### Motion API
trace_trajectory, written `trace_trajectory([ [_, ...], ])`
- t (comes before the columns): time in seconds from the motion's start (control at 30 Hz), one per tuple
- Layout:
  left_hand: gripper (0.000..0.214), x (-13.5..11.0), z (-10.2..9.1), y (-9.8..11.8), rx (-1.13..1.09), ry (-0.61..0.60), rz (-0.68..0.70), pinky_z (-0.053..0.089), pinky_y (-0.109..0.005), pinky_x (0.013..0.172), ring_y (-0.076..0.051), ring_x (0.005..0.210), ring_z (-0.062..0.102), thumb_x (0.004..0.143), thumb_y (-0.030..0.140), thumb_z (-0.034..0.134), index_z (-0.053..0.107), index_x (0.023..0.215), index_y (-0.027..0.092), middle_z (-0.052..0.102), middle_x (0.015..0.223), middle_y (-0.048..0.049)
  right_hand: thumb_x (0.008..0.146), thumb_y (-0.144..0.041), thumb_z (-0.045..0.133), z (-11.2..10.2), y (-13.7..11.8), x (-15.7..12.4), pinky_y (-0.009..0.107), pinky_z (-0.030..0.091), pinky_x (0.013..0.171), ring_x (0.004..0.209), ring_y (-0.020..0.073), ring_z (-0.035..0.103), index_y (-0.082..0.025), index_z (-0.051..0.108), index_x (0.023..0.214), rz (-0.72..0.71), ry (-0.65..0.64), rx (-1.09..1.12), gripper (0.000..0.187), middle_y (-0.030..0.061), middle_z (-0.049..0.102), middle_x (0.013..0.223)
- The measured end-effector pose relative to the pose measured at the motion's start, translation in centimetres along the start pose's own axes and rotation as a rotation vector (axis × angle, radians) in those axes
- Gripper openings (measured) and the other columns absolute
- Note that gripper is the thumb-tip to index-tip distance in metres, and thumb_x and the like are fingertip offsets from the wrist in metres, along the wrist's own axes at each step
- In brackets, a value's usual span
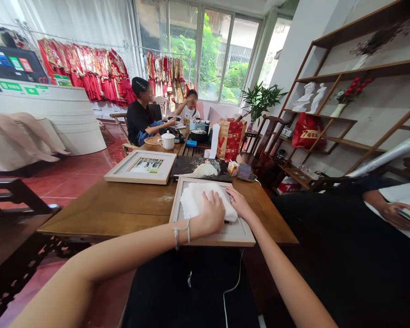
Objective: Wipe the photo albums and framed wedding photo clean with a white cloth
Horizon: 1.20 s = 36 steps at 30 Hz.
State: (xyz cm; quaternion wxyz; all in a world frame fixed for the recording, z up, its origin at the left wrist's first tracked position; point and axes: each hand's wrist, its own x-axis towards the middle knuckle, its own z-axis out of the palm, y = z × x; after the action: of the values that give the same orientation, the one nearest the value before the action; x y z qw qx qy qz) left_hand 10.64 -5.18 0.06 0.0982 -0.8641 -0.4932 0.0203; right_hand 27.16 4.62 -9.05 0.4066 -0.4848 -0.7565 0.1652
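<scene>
A light wooden picture frame lies at the table's near edge, with a folded white cloth covering much of its face. My left hand, with bracelets at its wrist, rests on the cloth with its fingers spread. My right hand lies along the right side of the cloth and frame, fingers stretched out; a ring shows on one finger. The picture under the cloth is mostly hidden. Farther left on the table is a second frame holding a photo.
Beyond the frames are a dark tray with a pale fan-shaped piece, a white lidded cup and a red paper bag. Two people sit at the far end; another person's hand holds a phone at right. A white cable hangs in front.
</scene>
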Motion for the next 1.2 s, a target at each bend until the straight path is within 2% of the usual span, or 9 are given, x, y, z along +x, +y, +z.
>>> trace_trajectory([
  [0.17, 0.058, 3.8, 0.8, -2.2, 0.037, 0.071, -0.116, 0.014, -0.067, 0.105, -0.041, 0.138, 0.022, 0.082, 0.014, 0.047, 0.039, 0.138, 0.001, 0.031, 0.145, -0.0289, 0.077, -0.007, 0.042, 0.0, 0.1, 0.0, 0.045, 0.026, 0.113, 0.131, 0.0213, 0.042, -0.02, 0.064, 0.117, -0.003, -0.02, 0.011, 0.047, 0.0077, 0.056, 0.132],
  [0.3, 0.059, 3.8, 0.4, -2.8, -0.011, 0.039, -0.034, 0.024, -0.059, 0.105, -0.039, 0.137, 0.026, 0.082, 0.018, 0.049, 0.038, 0.135, -0.007, 0.029, 0.144, -0.0333, 0.078, -0.008, 0.043, 0.0, -0.1, 0.1, 0.045, 0.027, 0.112, 0.13, 0.0229, 0.042, -0.017, 0.065, 0.116, 0.007, -0.027, -0.002, 0.044, 0.0105, 0.056, 0.132],
  [0.43, 0.057, 1.4, -0.6, -1.0, -0.044, 0.019, 0.081, 0.034, -0.051, 0.102, -0.035, 0.132, 0.036, 0.081, 0.025, 0.053, 0.046, 0.131, -0.002, 0.04, 0.14, -0.0291, 0.079, -0.012, 0.046, 0.0, -0.1, 0.2, 0.044, 0.031, 0.11, 0.129, 0.0242, 0.044, -0.017, 0.065, 0.114, 0.011, -0.032, 0.012, 0.041, 0.0117, 0.056, 0.132],
  [0.53, 0.05, -1.4, -1.1, 1.5, 0.014, 0.015, 0.18, 0.04, -0.051, 0.094, -0.039, 0.12, 0.048, 0.081, 0.024, 0.052, 0.054, 0.12, -0.007, 0.051, 0.127, -0.033, 0.078, -0.01, 0.043, -0.1, 0.0, 0.1, 0.045, 0.029, 0.111, 0.13, 0.0233, 0.043, -0.017, 0.066, 0.113, 0.019, -0.024, 0.014, 0.042, 0.0112, 0.056, 0.132],
  [0.63, 0.053, -4.7, -1.3, 3.5, 0.135, 0.055, 0.282, 0.041, -0.054, 0.091, -0.042, 0.118, 0.05, 0.079, 0.025, 0.051, 0.055, 0.123, -0.004, 0.053, 0.127, -0.0313, 0.079, -0.01, 0.043, -0.1, 0.0, -0.1, 0.045, 0.027, 0.112, 0.129, 0.0221, 0.043, -0.019, 0.065, 0.114, 0.004, -0.012, 0.009, 0.043, 0.0088, 0.056, 0.132],
  [0.83, 0.05, -9.3, -1.6, 2.9, 0.207, 0.085, 0.204, 0.042, -0.06, 0.089, -0.046, 0.115, 0.052, 0.079, 0.019, 0.048, 0.056, 0.123, -0.003, 0.054, 0.125, -0.0308, 0.078, -0.008, 0.041, 0.1, -0.4, -0.2, 0.045, 0.026, 0.114, 0.129, 0.0216, 0.043, -0.018, 0.066, 0.114, 0.023, 0.014, -0.006, 0.045, 0.0089, 0.057, 0.131],
  [0.93, 0.049, -8.5, -1.2, 1.2, 0.2, 0.093, 0.136, 0.039, -0.061, 0.093, -0.045, 0.117, 0.05, 0.081, 0.018, 0.045, 0.055, 0.124, -0.004, 0.053, 0.126, -0.0315, 0.078, -0.007, 0.04, 0.1, -0.5, -0.3, 0.044, 0.027, 0.113, 0.13, 0.0204, 0.043, -0.018, 0.066, 0.113, 0.021, 0.03, 0.0, 0.045, 0.008, 0.058, 0.13],
  [1.07, 0.057, -5.2, -0.4, -1.4, 0.14, -0.007, 0.005, 0.036, -0.06, 0.097, -0.042, 0.128, 0.04, 0.08, 0.018, 0.049, 0.045, 0.132, -0.004, 0.043, 0.136, -0.0318, 0.078, -0.006, 0.039, 0.0, -0.7, -0.3, 0.045, 0.026, 0.113, 0.13, 0.0211, 0.043, -0.017, 0.066, 0.113, 0.036, 0.023, -0.014, 0.046, 0.009, 0.057, 0.131],
  [1.2, 0.065, -2.2, 0.2, -4.5, 0.041, -0.012, 0.005, 0.026, -0.057, 0.106, -0.036, 0.135, 0.031, 0.079, 0.024, 0.055, 0.038, 0.138, 0.002, 0.034, 0.145, -0.026, 0.077, -0.005, 0.04, 0.0, -0.7, -0.1, 0.045, 0.026, 0.114, 0.13, 0.0221, 0.043, -0.016, 0.066, 0.113, 0.046, 0.006, -0.033, 0.046, 0.0103, 0.056, 0.132],
])
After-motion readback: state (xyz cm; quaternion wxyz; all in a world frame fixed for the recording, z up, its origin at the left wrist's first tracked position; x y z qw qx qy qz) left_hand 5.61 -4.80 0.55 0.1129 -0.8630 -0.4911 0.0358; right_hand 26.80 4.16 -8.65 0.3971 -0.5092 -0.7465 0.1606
